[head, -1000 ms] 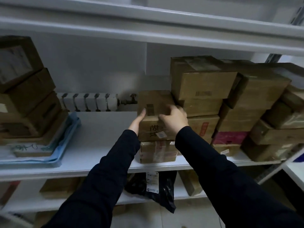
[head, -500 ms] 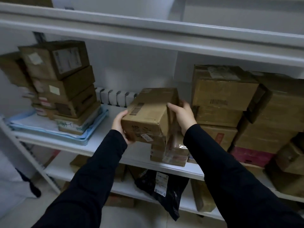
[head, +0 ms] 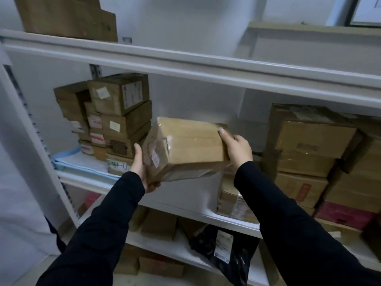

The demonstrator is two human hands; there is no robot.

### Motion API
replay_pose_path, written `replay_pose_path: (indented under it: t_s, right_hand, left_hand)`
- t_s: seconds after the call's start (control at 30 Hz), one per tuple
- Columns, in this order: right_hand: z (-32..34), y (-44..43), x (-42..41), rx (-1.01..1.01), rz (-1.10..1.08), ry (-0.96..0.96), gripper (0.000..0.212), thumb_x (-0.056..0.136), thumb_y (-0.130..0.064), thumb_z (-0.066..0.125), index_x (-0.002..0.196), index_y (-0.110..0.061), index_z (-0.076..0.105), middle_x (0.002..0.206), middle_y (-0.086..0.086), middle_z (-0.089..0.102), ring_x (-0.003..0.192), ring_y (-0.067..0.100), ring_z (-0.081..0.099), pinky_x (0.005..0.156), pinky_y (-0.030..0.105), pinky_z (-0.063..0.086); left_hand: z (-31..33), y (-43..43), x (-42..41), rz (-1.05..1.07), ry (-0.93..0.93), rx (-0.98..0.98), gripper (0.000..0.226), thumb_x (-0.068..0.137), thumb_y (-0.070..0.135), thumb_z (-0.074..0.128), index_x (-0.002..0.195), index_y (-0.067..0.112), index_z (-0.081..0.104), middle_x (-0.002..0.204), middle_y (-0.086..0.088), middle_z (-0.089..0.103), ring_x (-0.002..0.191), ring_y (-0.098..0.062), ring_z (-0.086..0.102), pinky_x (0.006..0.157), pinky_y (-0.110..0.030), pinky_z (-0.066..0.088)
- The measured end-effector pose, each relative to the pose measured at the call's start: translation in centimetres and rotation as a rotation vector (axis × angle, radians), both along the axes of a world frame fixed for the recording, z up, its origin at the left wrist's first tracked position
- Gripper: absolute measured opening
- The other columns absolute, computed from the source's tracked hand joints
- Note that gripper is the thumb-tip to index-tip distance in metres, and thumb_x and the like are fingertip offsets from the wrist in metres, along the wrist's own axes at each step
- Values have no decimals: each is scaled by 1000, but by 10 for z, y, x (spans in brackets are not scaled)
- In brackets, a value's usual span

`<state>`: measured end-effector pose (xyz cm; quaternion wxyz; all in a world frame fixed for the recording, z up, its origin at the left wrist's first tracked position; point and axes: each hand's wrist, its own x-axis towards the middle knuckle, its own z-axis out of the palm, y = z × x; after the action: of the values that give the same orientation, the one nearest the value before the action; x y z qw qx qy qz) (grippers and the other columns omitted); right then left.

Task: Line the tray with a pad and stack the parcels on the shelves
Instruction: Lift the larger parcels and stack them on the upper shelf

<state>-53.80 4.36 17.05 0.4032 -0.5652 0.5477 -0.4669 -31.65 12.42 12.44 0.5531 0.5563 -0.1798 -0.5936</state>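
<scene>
The left fingers (head: 153, 185) are curling under the lower left corner of a box (head: 189, 147), with the thumb lying up its end face, so the left hand (head: 142, 168) is gripping it. The right fingers (head: 223, 133) are hooking over the far right edge, and the right hand (head: 237, 149) is gripping it too. The box is hanging tilted in the air, left end lower, in front of the middle shelf (head: 185, 193).

That white metal shelf is running across a white-walled room, and a perforated post (head: 37, 141) is standing at its left. A blue pad (head: 70, 162) is lying at its left end and carrying the left stack (head: 121, 112) of boxes. The right stack (head: 309, 153) is filling the other end, with a taped parcel (head: 233, 203) sitting just beside it. The upper shelf (head: 185, 65) is holding a carton (head: 68, 17). The lower shelf (head: 181, 247) is holding brown boxes and a black bag (head: 226, 250).
</scene>
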Motion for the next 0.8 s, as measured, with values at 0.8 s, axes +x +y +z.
replay_pose_path:
  t_s: [0.8]
  right_hand:
    - [103,83,95,-696,-33,-318,40,83,-45,49,115,-21,50,100,-10,57,88,0,55,74,16,45]
  left_hand:
    - [169,74,91,-2,46,-727,41,90,51,43,110,21,63,101,-14,67,100,-36,61,67,-49,58]
